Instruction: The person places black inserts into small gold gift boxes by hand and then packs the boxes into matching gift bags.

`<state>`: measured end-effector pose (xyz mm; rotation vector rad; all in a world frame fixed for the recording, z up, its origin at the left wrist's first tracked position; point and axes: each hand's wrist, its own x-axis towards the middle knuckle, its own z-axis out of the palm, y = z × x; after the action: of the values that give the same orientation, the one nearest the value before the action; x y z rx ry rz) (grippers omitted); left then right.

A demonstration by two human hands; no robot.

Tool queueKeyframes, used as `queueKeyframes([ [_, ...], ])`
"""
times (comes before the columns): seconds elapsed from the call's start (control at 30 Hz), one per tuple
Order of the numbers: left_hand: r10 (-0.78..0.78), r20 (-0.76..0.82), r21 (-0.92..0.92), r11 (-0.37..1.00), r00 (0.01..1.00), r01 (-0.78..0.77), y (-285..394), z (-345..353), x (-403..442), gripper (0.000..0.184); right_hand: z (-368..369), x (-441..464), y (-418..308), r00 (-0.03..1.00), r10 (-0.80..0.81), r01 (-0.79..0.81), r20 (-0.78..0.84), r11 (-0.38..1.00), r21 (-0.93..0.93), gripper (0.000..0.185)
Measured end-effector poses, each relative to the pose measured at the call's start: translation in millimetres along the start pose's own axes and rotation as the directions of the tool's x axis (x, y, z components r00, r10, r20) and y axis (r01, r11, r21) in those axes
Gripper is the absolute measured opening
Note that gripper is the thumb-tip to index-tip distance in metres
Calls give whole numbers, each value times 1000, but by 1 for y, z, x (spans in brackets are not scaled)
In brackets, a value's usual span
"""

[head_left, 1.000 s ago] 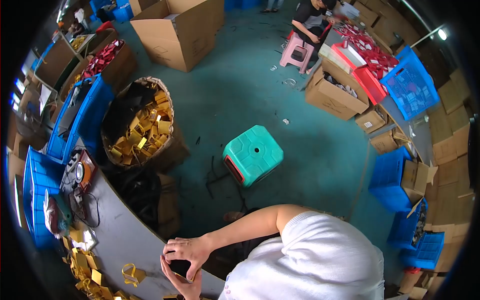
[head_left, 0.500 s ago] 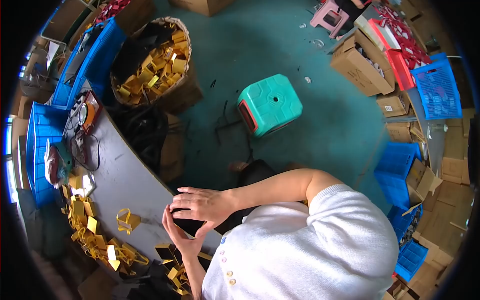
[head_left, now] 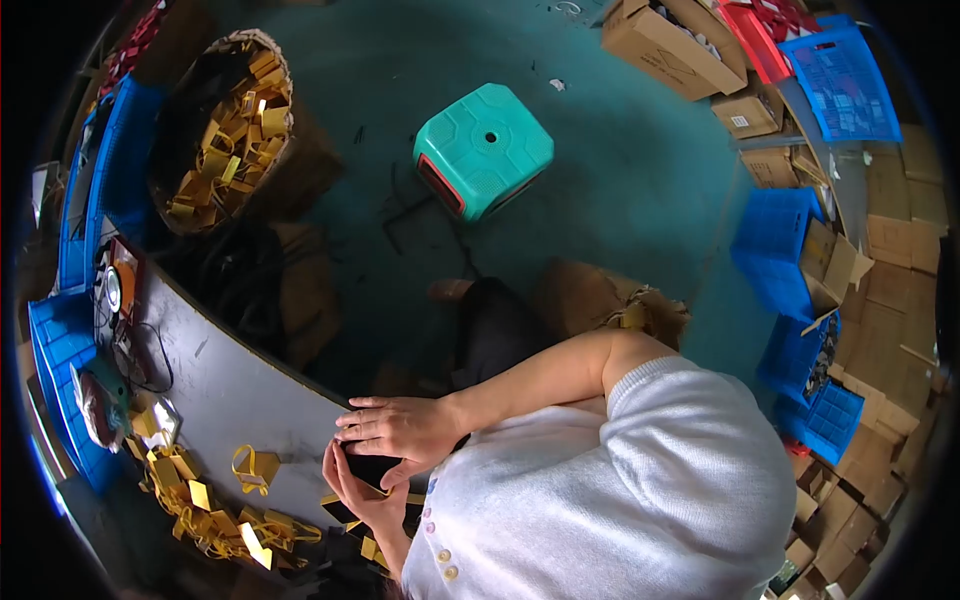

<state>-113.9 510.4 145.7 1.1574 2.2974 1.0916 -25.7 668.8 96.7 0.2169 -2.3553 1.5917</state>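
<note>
My right hand [head_left: 400, 432] lies over the top of a dark, flat-sided item [head_left: 367, 466], its fingers pressed together along the upper side. My left hand [head_left: 368, 502] grips the same item from below, fingers at its left side and thumb at its lower right. Both hands are at the edge of the grey table [head_left: 240, 385]. Left of them on the table sits a yellow piece with a loop [head_left: 258, 468]. Black and gold pieces [head_left: 340, 508] lie beside my left wrist, partly hidden.
A pile of yellow pieces [head_left: 205, 510] lies along the table's far side. Beyond are a scale-like device [head_left: 118, 285], blue crates [head_left: 65, 350] and a large container of yellow pieces [head_left: 285, 130]. A green stool [head_left: 485, 150] stands on the floor; boxes [head_left: 675, 50] line the right.
The view has turned downward, so the stool and boxes sit higher in the frame. My right hand's fingers lie flatter over the dark item, which stays between both hands.
</note>
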Motion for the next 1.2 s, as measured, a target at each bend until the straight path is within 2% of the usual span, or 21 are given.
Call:
queueKeyframes([
  [0.1,12,20,5,1000,1000,-12,-1,2,10,88,-7,-2,1,999,41,-40,12,998,-47,66],
  [0.17,127,34,75,989,991,-130,2,2,18,88,-2,0,5,927,150,-124,-344,988,96,60],
  [0.2,158,47,90,983,986,-161,4,3,24,88,-15,3,0,911,289,-221,-292,944,246,54],
  [0.27,258,55,113,958,964,-263,5,5,32,89,-18,9,5,821,519,-254,-238,706,661,51],
  [0.3,271,54,122,953,961,-276,4,7,33,91,-25,12,11,791,611,-382,25,463,800,52],
  [0.33,294,37,114,948,955,-296,4,9,34,91,-16,14,16,767,627,-338,-133,572,747,48],
  [0.4,312,48,116,942,949,-315,6,12,39,90,-17,11,25,784,613,-441,-97,660,608,40],
  [0.47,336,60,124,932,940,-341,6,15,41,90,-26,14,20,745,660,-510,-94,656,556,36],
  [0.53,371,28,101,923,928,-372,9,19,47,85,-30,18,22,750,608,-368,-261,711,600,45],
  [0.6,390,7,105,915,921,-388,12,20,48,87,-32,19,21,767,547,-353,-337,797,491,45],
  [0.63,394,5,114,913,919,-392,13,20,48,86,-36,18,19,781,537,-388,-318,817,428,42],
  [0.67,397,3,123,911,918,-394,14,22,48,84,-42,18,19,748,649,-577,-141,740,347,34],
  [0.73,382,-20,113,919,924,-377,14,25,49,84,-60,24,3,714,698,-672,-61,707,221,37],
  [0.87,382,-58,101,921,922,-375,17,22,49,82,-55,20,21,815,572,-524,-92,795,305,39],
  [0.93,373,-92,88,927,923,-365,14,22,47,81,-55,20,22,890,434,-345,-136,839,422,41],
  [0.97,363,-113,74,931,925,-357,12,22,45,80,-53,19,26,874,482,-421,-67,819,390,36],
  [1.0,356,-120,74,934,927,-349,13,24,44,80,-54,22,19,875,481,-424,-58,818,389,36],
  [1.07,393,-155,140,917,906,-374,16,29,45,77,-55,27,3,836,531,-523,-140,848,89,33],
  [1.1,360,-187,114,932,914,-344,14,29,44,74,-52,29,4,870,434,-428,-233,900,78,30],
  [1.13,313,-192,69,950,930,-306,14,27,41,70,-57,31,1,858,501,-493,-116,865,92,31],
  [1.2,105,-258,-152,977,960,-148,17,28,36,64,-52,33,9,873,480,-452,-84,861,232,33],
])
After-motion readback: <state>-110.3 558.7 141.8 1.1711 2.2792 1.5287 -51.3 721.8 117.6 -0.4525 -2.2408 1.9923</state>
